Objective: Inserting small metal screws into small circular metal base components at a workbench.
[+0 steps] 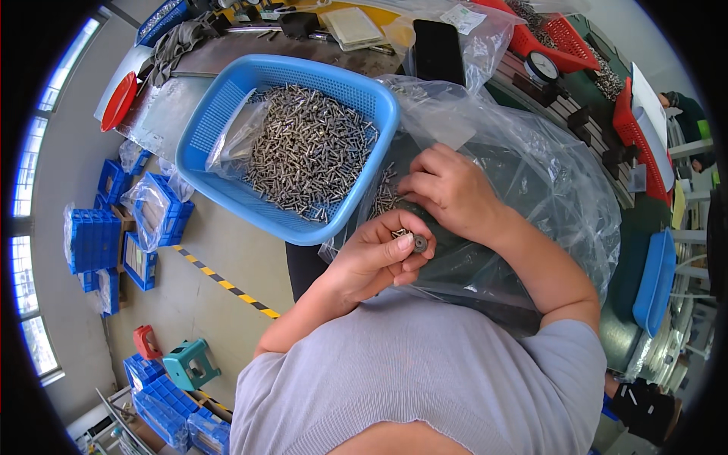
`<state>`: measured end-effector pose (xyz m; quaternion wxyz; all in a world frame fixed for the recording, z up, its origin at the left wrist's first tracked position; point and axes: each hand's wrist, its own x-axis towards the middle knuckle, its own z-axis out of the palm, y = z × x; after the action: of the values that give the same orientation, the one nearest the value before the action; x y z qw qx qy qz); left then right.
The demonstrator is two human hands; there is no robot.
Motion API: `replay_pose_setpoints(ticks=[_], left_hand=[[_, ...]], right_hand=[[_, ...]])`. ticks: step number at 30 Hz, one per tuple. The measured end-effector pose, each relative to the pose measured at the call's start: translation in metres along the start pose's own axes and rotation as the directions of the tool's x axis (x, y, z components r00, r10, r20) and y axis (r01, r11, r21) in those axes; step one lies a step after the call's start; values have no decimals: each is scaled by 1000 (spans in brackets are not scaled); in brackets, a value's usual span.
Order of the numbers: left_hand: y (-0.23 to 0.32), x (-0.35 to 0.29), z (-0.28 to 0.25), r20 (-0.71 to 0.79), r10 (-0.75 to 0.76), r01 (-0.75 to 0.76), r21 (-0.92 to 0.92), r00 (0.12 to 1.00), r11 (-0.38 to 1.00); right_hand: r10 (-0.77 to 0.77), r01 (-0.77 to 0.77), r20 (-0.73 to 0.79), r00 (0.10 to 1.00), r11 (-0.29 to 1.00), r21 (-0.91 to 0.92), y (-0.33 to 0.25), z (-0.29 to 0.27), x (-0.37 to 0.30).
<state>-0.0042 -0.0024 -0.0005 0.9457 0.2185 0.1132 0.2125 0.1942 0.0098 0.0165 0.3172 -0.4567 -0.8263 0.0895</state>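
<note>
My left hand [371,258] is closed in front of my chest around a small round grey metal piece [420,243] with a hole in its middle. Beside that piece, several small metal pins [400,233] show between the fingers. My right hand [451,189] rests just beyond, fingers curled together at a loose pile of metal pins [384,191]; anything between its fingertips is hidden. To the left stands a blue perforated basket [391,114], heaped with small metal pins [307,148] and holding a clear plastic bag [236,140].
Clear plastic sheeting [542,193] covers the table right of the basket. A black phone [438,51] lies behind it. Farther right are a dial gauge [541,67], red baskets [570,44] and a blue tray [654,282]. Blue crates [95,239] stand on the floor at left.
</note>
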Motion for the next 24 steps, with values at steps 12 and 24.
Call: replay_pose_setpoints(ticks=[12,24], left_hand=[[-3,0,0,-85,99,-107,-91,991,990],[-3,0,4,-142,115,-125,-68,983,990]], right_hand=[[264,-269,55,963,921,282,-13,-22,1],[185,-220,119,975,804,552,-31,-24,-3]])
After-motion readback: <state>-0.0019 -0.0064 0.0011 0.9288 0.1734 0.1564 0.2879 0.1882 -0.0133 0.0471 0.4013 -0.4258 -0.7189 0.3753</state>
